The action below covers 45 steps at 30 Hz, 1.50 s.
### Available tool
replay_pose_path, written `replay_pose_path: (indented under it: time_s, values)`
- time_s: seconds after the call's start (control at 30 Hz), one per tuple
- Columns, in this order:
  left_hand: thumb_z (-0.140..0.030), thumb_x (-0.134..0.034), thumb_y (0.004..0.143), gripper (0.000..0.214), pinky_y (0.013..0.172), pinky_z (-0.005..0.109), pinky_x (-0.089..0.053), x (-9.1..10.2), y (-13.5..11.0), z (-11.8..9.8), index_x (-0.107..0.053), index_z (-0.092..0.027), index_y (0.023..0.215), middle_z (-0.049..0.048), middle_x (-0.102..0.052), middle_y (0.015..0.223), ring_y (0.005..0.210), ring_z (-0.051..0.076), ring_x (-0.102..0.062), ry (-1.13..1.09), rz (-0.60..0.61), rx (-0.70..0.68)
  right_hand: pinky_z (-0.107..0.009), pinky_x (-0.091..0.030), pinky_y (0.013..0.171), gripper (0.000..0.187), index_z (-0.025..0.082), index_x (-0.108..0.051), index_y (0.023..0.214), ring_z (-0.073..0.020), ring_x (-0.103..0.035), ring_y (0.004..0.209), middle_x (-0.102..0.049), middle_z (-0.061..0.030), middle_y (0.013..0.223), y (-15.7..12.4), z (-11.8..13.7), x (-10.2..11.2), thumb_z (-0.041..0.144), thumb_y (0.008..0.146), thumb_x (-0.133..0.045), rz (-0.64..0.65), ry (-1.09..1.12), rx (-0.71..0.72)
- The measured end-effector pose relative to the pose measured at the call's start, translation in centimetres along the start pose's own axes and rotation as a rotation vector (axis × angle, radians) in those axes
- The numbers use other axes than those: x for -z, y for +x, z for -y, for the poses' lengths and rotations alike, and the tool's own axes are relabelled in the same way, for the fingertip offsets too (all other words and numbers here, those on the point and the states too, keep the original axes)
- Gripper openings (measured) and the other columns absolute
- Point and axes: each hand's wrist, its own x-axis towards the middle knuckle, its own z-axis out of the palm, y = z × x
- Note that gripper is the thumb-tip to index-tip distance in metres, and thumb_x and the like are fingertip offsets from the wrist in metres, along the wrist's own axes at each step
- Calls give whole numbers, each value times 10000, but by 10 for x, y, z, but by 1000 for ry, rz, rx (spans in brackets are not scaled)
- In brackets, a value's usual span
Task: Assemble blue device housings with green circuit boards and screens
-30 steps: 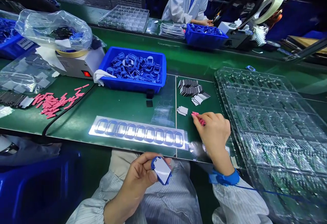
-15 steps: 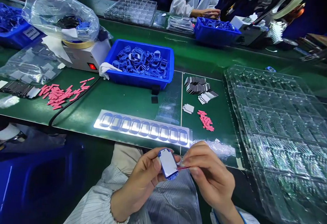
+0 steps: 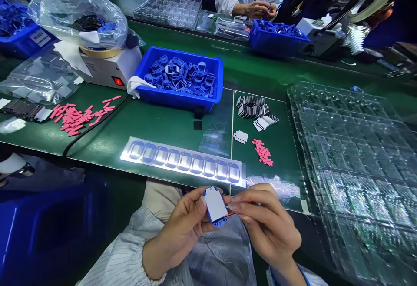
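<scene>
**Two hands at a blue plastic frame, just below the green bench**
The left hand [image 3: 182,229] grips the blue plastic frame [image 3: 215,205] with curled fingers, just off the edge of the green bench [image 3: 163,123]; the right hand [image 3: 270,227] pinches a thin pink strip [image 3: 232,213] narrowly at the frame's side.

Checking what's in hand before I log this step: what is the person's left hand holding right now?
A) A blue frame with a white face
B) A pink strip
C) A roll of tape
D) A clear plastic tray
A. The left hand holds the blue frame with a white face between thumb and fingers, while the right hand pinches a thin pink strip beside it.
</scene>
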Motion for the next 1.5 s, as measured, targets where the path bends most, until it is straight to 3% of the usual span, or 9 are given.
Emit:
replay_pose_path:
  time_s: [0.23, 0.4, 0.47, 0.57, 0.7, 0.97, 1.23, 1.33, 1.5]
  values:
    - [-357, -784, 673, 275, 643, 145, -551, -6, -3, -1, -742, -201, 896, -4, -767, 840, 705, 79, -694, -25, -8, -19, -306, -472, 584, 259, 240, -682, 1015, -187, -545, 735, -722, -27, 885, -4, 10, 4, 118, 817, -568, 10, -448, 214]
    - [-359, -775, 685, 286, 687, 137, -533, -8, -2, -1, -737, -207, 924, 0, -769, 870, 758, 83, -693, 1, -27, -85, -327, -437, 652, 251, 157, -679, 1041, -203, -516, 782, -674, -85, 961, -6, 16, 2, 127, 818, -567, 55, -582, 313]
    - [-367, -786, 663, 296, 682, 126, -523, -10, 0, 0, -739, -216, 914, -3, -773, 858, 749, 80, -693, 7, -37, -123, -342, -435, 681, 337, 130, -624, 1167, -219, -523, 836, -632, -114, 1063, -8, 18, -2, 145, 850, -510, 56, -529, 234]
    - [-349, -800, 648, 294, 702, 133, -517, -13, 2, 1, -737, -233, 910, 3, -780, 860, 764, 91, -699, 26, -33, -205, -365, -459, 717, 403, 179, -521, 1302, -250, -542, 958, -556, -127, 1209, -14, 22, -12, 237, 906, -468, -27, -310, -36]
    - [-319, -798, 662, 276, 721, 135, -507, -12, 3, 2, -730, -249, 920, -1, -782, 886, 784, 93, -698, 62, -3, -293, -422, -493, 762, 352, 259, -611, 1176, -282, -578, 999, -602, -98, 1141, -18, 25, -26, 372, 843, -624, -184, 8, -307]
    - [-353, -809, 632, 318, 732, 230, -534, -9, 7, 7, -698, -244, 909, 22, -783, 857, 782, 167, -714, 141, -97, -410, -409, -534, 717, 285, 280, -684, 1064, -256, -646, 894, -706, -71, 975, -8, 21, -33, 290, 781, -712, -247, 204, -372]
    - [-380, -810, 622, 321, 735, 244, -534, -6, 8, 17, -693, -273, 901, 0, -771, 845, 787, 169, -701, 192, -143, -501, -379, -525, 690, 309, 276, -678, 1085, -227, -616, 857, -695, -64, 953, -6, 18, -34, 294, 778, -712, -253, 174, -295]
    - [-388, -765, 680, 293, 827, 318, -522, -1, 7, 10, -695, -268, 938, 40, -766, 927, 905, 220, -688, 283, -107, -503, -389, -520, 674, 290, 270, -683, 1058, -232, -625, 825, -706, -66, 916, -4, 15, -33, 281, 770, -715, -255, 162, -276]
    - [-316, -770, 685, 262, 1083, 440, -301, 9, -1, -13, -755, -257, 940, 101, -701, 1158, 1216, 305, -505, 697, -56, -734, -409, -522, 706, 285, 258, -686, 994, -237, -641, 822, -720, -60, 899, -4, 10, -23, 200, 722, -747, -120, 67, -274]
